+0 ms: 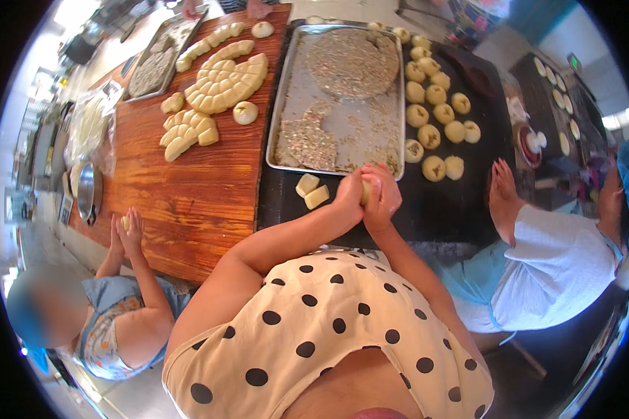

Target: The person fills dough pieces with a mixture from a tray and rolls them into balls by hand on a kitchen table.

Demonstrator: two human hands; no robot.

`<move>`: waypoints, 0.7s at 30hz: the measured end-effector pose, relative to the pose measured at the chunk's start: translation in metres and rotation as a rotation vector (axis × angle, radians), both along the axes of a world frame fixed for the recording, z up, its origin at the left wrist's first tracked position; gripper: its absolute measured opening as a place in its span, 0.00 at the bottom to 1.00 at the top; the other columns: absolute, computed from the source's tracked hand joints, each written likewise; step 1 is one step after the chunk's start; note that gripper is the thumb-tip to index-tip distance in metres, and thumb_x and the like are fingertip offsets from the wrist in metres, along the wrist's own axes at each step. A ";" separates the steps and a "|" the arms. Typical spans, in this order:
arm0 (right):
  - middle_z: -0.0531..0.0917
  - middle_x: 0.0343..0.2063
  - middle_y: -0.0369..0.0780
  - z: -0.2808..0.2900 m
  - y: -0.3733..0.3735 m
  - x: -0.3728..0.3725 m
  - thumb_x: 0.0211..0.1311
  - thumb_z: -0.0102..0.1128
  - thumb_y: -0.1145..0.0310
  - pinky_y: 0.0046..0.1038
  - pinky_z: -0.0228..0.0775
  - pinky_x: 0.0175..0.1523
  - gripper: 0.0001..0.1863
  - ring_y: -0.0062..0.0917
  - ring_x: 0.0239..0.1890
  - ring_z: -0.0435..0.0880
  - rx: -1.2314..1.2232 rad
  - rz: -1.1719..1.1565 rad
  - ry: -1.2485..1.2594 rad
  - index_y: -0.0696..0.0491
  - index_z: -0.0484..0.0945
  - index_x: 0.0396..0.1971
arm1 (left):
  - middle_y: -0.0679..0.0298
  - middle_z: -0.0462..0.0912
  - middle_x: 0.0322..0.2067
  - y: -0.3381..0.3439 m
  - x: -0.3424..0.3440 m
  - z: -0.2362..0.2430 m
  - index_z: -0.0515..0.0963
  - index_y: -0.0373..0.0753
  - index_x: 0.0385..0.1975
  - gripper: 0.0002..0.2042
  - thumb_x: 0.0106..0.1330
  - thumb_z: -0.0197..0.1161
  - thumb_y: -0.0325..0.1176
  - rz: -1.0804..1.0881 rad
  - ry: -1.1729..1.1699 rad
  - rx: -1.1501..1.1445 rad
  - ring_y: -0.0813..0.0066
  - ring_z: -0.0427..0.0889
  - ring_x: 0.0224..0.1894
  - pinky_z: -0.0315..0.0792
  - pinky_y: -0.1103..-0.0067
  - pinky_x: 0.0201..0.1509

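Both my hands are closed together around a piece of pale dough (365, 193), at the near edge of a metal tray (276, 150). My left hand (349, 193) wraps it from the left. My right hand (383, 194) presses against its other side, so most of the dough is hidden. Just left of my hands, two cut dough pieces (316, 197) lie on the dark tabletop (279, 206). A large mound of crumbly filling (353, 63) covers the tray's far end, and a smaller heap (306, 143) lies nearer me.
Several round filled buns (430, 137) sit right of the tray. Leftward, a wooden table (217, 195) holds cut dough (223, 84) and another filling tray (159, 59). A co-worker at left presses dough between both hands (126, 230); another person's hand (503, 188) is at right.
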State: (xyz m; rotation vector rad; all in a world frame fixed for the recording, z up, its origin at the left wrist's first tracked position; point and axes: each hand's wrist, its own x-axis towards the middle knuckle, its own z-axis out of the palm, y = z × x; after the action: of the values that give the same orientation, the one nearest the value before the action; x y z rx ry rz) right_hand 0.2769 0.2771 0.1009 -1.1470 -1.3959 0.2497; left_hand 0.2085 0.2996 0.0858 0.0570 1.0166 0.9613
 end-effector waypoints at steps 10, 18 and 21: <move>0.83 0.31 0.46 0.005 -0.002 0.004 0.69 0.48 0.71 0.32 0.73 0.47 0.12 0.40 0.35 0.82 -0.425 -0.134 0.802 0.61 0.79 0.31 | 0.60 0.79 0.50 0.002 -0.024 0.044 0.73 0.44 0.51 0.26 0.70 0.46 0.60 -0.402 -0.225 -0.007 0.62 0.77 0.55 0.68 0.65 0.62; 0.84 0.30 0.44 0.000 -0.023 0.029 0.66 0.51 0.72 0.35 0.75 0.44 0.10 0.40 0.34 0.83 -0.004 -0.125 0.095 0.56 0.78 0.26 | 0.57 0.79 0.47 -0.002 -0.002 -0.134 0.75 0.41 0.47 0.19 0.70 0.47 0.48 -0.218 -0.564 0.065 0.61 0.78 0.51 0.74 0.68 0.56; 0.84 0.29 0.42 -0.018 -0.024 0.058 0.69 0.49 0.70 0.32 0.74 0.43 0.12 0.32 0.34 0.83 -0.213 -0.199 0.281 0.58 0.77 0.26 | 0.61 0.75 0.56 -0.015 0.045 -0.042 0.72 0.43 0.53 0.27 0.71 0.43 0.61 -0.373 -0.133 0.113 0.63 0.74 0.59 0.66 0.66 0.63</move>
State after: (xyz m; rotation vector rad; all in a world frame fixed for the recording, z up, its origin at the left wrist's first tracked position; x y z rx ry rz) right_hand 0.3352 0.2531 0.0828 -1.3598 -1.0178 0.4074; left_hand 0.2530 0.2849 0.0441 0.2647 0.7928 0.6700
